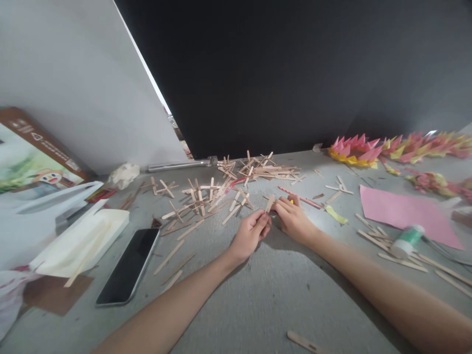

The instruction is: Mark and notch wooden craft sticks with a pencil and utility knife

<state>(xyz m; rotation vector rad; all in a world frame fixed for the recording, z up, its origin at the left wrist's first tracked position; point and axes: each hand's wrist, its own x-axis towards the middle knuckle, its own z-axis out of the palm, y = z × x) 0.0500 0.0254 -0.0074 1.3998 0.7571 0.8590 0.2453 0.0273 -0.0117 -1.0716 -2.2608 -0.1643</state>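
Observation:
My left hand (252, 232) is closed, its thumb and fingers pinching a short piece of wooden craft stick (270, 202) that pokes up between my hands. My right hand (294, 220) meets it from the other side, fingers curled and pressed against the same stick; their tips are partly hidden. Something small and yellow (291, 201) shows at the right knuckles. Just behind that hand lies a red striped pencil-like rod (306, 200). Crossed craft sticks (201, 196) stand and lie in a cluster beyond my left hand, with a heap of more sticks (273, 171) behind.
A phone (128, 267) and an open white box (84, 241) lie at left. To the right are pink paper (405, 211), a green-and-white bottle (407, 241), loose sticks and folded pink-yellow paper pieces (356, 150). A dark panel (295, 73) rises behind the grey surface.

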